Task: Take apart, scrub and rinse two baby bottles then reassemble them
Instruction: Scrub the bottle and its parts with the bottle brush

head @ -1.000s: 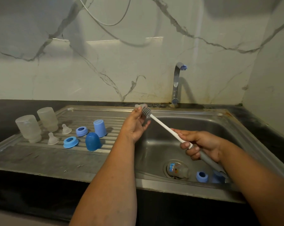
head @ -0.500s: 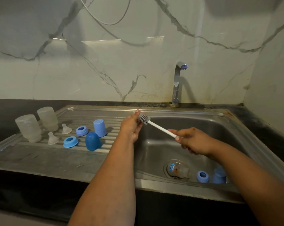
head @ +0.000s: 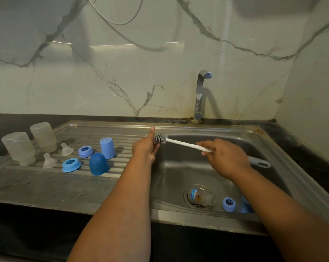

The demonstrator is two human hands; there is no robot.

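Scrubbing step: the right hand (head: 225, 157) grips the white handle of the bottle brush (head: 186, 144), its grey bristle head against the left hand (head: 147, 146).
Left hand: fingers curled by the bristles; a small part may be pinched there, but I cannot tell.
Done, by my judgement: two frosted bottle bodies (head: 20, 148) stand upside down on the drainboard (head: 46, 186), beside two clear teats (head: 66, 149), two blue collars (head: 71, 164) and two blue caps (head: 98, 163).
In the sink (head: 263, 140): a printed clear bottle (head: 200, 197) lies over the drain, a blue ring (head: 228, 204) near it.
Next move: probably rinsing under the tap (head: 201, 91), which is dry now.
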